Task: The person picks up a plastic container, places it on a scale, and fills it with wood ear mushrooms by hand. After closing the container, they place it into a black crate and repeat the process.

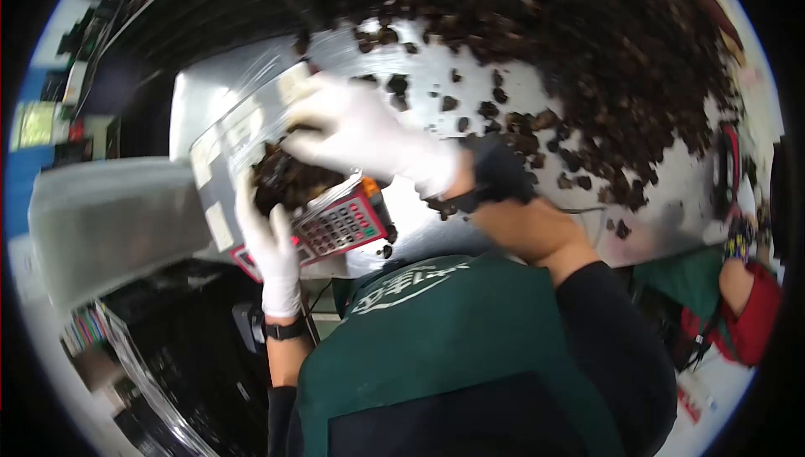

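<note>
My left hand [271,249], in a white glove, is at the left side of a scale with a red-edged keypad [344,229]. Its fingers point up along a heap of dark brown dried pieces [289,179], thumb spread away from them. The pieces look like dried mushrooms or fungus and lie on the scale, with shiny clear plastic [335,193] at their edge. Over the heap's upper right reaches my right hand [348,126], also white-gloved and blurred by motion. A gap shows between its thumb and fingers; nothing can be made out in them.
A large mound of the same dark pieces [620,63] covers the far right of the metal table [411,235], with loose ones scattered nearer. A grey translucent bin [117,222] stands at left. Black wrapped boxes [184,356] are below it. Another person's red sleeve [759,314] shows at right.
</note>
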{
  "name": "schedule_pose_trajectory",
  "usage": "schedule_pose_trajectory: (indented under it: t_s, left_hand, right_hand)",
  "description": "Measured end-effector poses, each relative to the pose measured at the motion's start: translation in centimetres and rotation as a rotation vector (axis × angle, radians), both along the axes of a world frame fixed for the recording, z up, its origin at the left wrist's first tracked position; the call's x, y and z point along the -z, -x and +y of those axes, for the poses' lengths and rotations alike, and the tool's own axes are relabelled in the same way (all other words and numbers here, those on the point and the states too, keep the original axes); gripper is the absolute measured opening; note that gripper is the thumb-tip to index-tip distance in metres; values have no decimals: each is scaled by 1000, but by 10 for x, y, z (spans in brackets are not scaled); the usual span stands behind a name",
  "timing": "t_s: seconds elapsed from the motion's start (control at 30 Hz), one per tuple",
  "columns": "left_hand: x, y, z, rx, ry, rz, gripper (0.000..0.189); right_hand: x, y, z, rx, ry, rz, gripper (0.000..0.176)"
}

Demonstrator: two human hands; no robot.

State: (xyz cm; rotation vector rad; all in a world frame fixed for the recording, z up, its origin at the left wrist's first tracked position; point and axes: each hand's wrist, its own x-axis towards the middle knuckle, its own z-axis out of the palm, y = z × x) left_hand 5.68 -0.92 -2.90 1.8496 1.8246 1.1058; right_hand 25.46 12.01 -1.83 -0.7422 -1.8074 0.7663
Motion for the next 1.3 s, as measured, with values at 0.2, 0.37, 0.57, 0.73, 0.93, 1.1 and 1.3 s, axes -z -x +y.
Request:
schedule_pose_trajectory:
  t_s: [0.2,0.37,0.57,0.73,0.93,1.1,1.3]
  left_hand:
    - [-6,-7,1,8,-89,-35,84]
    - [4,-7,0,-19,-38,-88,85]
    - [-27,13,4,-123,-100,-29,57]
    - [-71,86,32,-295,-65,8,46]
    - [-56,142,114,-232,231,285,57]
    - [-27,131,157,-219,465,418,69]
    - [-9,125,149,-202,-298,1033,70]
  right_hand:
    - [-6,66,-40,-77,-242,-703,47]
    - [5,62,-44,31,-221,-392,51]
    - [1,-15,-23,7,17,72,42]
    - [31,-101,-32,296,414,-140,22]
    - [51,-95,-60,131,722,-101,22]
    - [39,-71,-68,63,535,-212,24]
    - [32,-67,-65,50,456,-185,24]
